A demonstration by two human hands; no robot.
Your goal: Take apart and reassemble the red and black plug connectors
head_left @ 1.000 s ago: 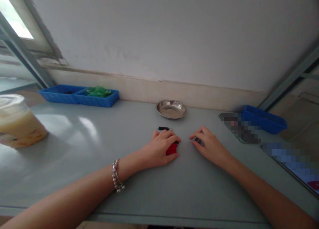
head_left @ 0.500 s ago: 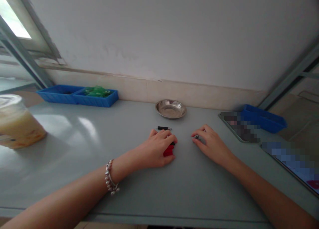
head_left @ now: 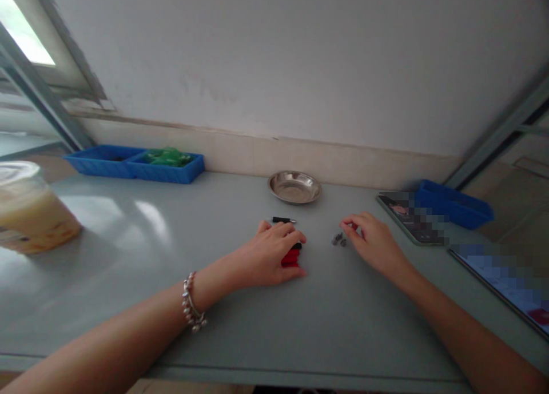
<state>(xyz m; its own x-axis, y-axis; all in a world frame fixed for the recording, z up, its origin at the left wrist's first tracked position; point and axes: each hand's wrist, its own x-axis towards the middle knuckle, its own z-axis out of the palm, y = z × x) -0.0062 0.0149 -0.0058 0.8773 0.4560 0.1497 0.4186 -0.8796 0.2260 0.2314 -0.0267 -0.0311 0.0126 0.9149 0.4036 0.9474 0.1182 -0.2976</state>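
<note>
My left hand point(head_left: 274, 257) lies on the table, its fingers and thumb curled around a row of red pieces point(head_left: 290, 259) with a black part point(head_left: 297, 246) at the far side. The palm hides most of them, so their kind is unclear. Just beyond the fingertips is a short black rod with a silver tip point(head_left: 283, 220). My right hand point(head_left: 371, 238) has its thumb and fingertips together in a pinch; whether anything tiny is between them cannot be made out. Beside those fingertips, several small grey metal pieces point(head_left: 338, 239) lie on the table.
A round metal dish point(head_left: 295, 199) stands near the wall. At the back left is a two-part blue tray point(head_left: 167, 175) holding green plastic. A drink cup point(head_left: 40, 211) stands far left. On the right are a phone point(head_left: 409, 219), a blue box point(head_left: 454, 202) and another screen point(head_left: 501, 288).
My right hand has shifted slightly right, away from the small grey metal pieces, which now show on the table. The left hand stays over the red pieces, nearly still.
</note>
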